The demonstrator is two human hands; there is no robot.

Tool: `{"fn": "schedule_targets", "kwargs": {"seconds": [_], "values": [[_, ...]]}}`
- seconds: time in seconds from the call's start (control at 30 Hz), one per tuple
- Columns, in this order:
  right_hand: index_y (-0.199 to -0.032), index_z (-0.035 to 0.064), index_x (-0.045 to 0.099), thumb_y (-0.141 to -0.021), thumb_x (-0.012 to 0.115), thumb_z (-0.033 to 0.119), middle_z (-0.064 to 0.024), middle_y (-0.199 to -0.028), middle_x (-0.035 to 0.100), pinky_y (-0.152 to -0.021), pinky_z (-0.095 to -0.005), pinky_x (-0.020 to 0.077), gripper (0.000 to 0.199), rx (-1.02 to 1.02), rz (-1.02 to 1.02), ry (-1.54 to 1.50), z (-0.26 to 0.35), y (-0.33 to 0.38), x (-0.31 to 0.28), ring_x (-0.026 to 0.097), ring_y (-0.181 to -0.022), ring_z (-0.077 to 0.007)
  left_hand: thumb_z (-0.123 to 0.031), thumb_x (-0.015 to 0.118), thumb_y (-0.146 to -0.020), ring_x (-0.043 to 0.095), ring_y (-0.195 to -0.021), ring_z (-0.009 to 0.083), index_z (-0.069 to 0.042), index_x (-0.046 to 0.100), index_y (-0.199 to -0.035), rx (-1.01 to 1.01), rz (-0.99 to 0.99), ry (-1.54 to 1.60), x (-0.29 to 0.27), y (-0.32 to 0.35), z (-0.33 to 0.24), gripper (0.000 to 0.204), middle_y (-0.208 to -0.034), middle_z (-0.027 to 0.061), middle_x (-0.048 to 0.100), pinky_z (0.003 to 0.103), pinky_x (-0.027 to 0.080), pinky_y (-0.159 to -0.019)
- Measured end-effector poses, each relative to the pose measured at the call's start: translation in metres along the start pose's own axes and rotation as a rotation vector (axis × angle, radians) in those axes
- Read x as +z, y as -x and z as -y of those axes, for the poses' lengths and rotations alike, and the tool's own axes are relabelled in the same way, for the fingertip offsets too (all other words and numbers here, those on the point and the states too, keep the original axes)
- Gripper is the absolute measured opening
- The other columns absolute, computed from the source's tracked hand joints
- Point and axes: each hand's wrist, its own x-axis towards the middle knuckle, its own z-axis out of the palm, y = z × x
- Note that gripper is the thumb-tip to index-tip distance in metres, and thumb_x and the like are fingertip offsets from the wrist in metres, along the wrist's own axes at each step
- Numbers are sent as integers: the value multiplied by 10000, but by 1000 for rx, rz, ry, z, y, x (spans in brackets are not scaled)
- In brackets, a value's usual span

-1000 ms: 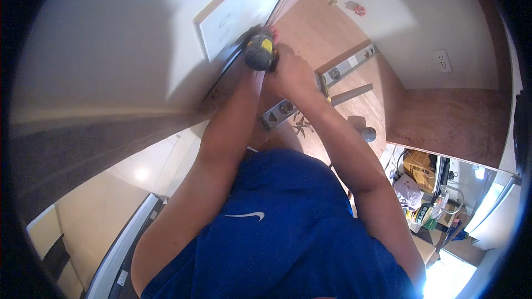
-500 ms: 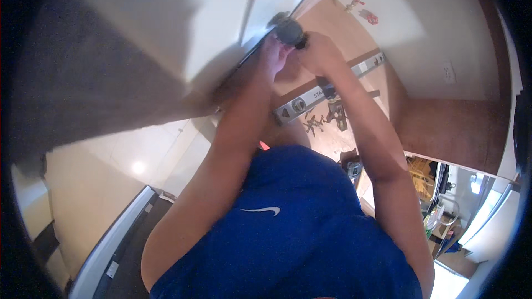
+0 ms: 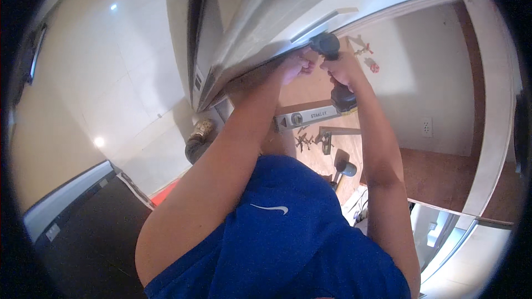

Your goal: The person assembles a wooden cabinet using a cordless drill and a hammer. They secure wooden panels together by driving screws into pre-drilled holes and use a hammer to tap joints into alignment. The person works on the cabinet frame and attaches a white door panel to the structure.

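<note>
A black cordless drill (image 3: 325, 45) is in my right hand (image 3: 343, 71), whose fingers wrap around its grip. Its dark battery base (image 3: 343, 98) hangs just below, above the spirit level. The drill's front end is against or close to the pale upright panel (image 3: 271, 41). My left hand (image 3: 299, 66) is beside the drill at the panel's lower edge, fingers curled. What those fingers pinch, if anything, is too small to make out. A silver spirit level (image 3: 318, 114) lies on the wooden surface under my arms.
Small metal hardware pieces (image 3: 305, 142) and a dark mallet-like tool (image 3: 344, 167) lie nearer my body on the wooden surface (image 3: 321, 161). Red valve handles (image 3: 374, 68) stick out by the back wall, which also has a power outlet (image 3: 426, 127). A shoe (image 3: 203, 128) shows on the tiled floor at left.
My view has turned, so more tiled floor shows at left. Both hands and the drill appear further right and slightly lower. The drill stays in my right hand, its battery base now visible.
</note>
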Motion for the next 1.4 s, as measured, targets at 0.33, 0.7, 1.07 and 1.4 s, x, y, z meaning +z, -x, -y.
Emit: {"fn": "schedule_targets", "kwargs": {"seconds": [0.33, 0.7, 1.07, 1.4], "values": [[-763, 24, 630, -807, 761, 176, -56, -642, 603, -459, -338, 468, 205, -12, 46, -103, -5, -7, 2, 584, -500, -164, -60, 591, -949, 664, -991, 199, -183, 281, -1644, 77, -3, -30, 0, -4, 8, 771, -1099, 79, 673, 400, 591, -908], [-813, 82, 631, -807, 762, 160, -11, -666, 578, -483, -306, 449, 152, 44, 52, -56, 1, -5, -2, 573, -533, -130, -41, 625, -918, 644, -1077, 214, -147, 402, -1583, 136, -126, 34, -6, -18, 27, 709, -1142, 89, 647, 421, 588, -930], [-754, 22, 639, -790, 764, 200, -52, -663, 610, -485, -338, 480, 220, -7, 11, -25, -1, -7, 1, 592, -527, -158, -77, 673, -920, 647, -1016, 181, -117, 491, -1528, 175, -80, -75, -13, -27, 38, 636, -1203, 85, 641, 358, 571, -873], [-730, 41, 624, -793, 748, 188, -37, -635, 592, -493, -337, 482, 203, -4, 30, -111, 8, -4, -1, 585, -518, -154, -104, 665, -913, 613, -1029, 152, -167, 493, -1541, 198, 63, -14, -22, -18, 16, 655, -1150, 24, 589, 343, 544, -913]]}}
